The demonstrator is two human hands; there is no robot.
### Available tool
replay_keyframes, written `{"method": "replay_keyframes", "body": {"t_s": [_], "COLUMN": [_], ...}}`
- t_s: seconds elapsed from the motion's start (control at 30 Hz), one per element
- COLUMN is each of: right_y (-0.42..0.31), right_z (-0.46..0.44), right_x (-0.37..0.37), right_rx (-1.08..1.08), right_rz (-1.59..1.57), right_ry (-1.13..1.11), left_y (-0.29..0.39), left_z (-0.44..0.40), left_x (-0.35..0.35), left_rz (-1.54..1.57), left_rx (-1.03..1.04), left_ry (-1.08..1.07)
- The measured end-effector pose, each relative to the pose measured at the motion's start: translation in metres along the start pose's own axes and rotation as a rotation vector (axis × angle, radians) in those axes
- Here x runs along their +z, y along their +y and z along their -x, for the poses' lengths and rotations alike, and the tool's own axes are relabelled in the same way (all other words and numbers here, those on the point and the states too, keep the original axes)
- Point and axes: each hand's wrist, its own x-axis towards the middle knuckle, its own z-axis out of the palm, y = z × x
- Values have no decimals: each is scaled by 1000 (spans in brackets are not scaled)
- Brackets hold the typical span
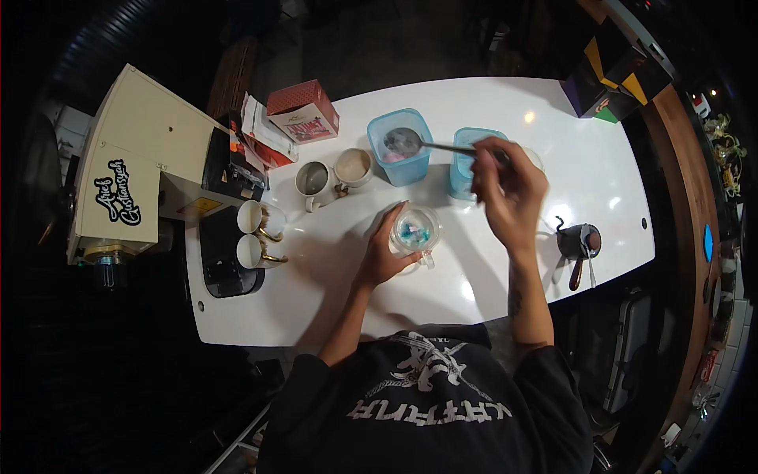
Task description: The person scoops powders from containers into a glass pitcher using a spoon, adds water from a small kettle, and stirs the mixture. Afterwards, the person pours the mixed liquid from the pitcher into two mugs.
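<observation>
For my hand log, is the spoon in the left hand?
No, the right hand holds the spoon, while the left hand curls around the glass cup.

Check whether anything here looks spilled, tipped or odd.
Nothing clearly stands out: no spill shows on the white table, the left hand holds the glass cup, and the right hand holds the spoon at a blue tub.

In the middle of the white table (332, 296), the left hand (384, 257) is around a glass cup (433, 238). The right hand (512, 188) holds a spoon (448, 148) with its bowl above a blue tub (409, 171). A black pot (568, 243) stands toward the right edge, and two white mugs (249, 216) stand near the left edge.
</observation>
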Motion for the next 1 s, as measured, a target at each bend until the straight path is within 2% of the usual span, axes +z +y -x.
{"method": "replay_keyframes", "body": {"t_s": [0.17, 0.23, 0.3, 0.37, 0.43, 0.47, 0.57, 0.6, 0.63, 0.8, 0.9, 0.93, 1.0], "right_y": [45, 41, 23, 9, 2, 2, 11, 17, 31, 53, 72, 78, 81], "right_z": [-20, -14, -7, 5, 24, 34, 76, 87, 103, 148, 162, 164, 167], "right_x": [28, 29, 16, -11, -50, -71, -131, -149, -169, -206, -217, -217, -219], "right_rx": [155, 226, 195, 175, -7, -53, 168, 290, 324, 506, 526, 376, 446], "right_rz": [66, 28, 95, 172, 463, 665, 1172, 1272, 1312, 1360, 1255, 1259, 1175], "right_ry": [-130, -142, -104, -41, -16, 39, 174, 215, 247, 236, 282, 328, 352], "left_y": [0, 1, 0, -3, 0, 2, 6, 7, 8, 21, 27, 28, 29], "left_z": [3, 4, 3, 4, 5, 6, 8, 7, 8, 0, -5, -5, -5], "left_x": [2, 3, 4, 5, 7, 11, 19, 21, 22, 31, 31, 30, 29], "left_rz": [-3, 7, -21, 16, 62, 73, 74, 78, 80, 156, 90, 67, 37], "left_rx": [3, 11, 79, 60, -37, -19, -4, -9, -15, -20, -43, -42, -46], "left_ry": [-6, -24, -13, -51, -101, -134, -150, -174, -198, -287, -315, -323, -323]}}
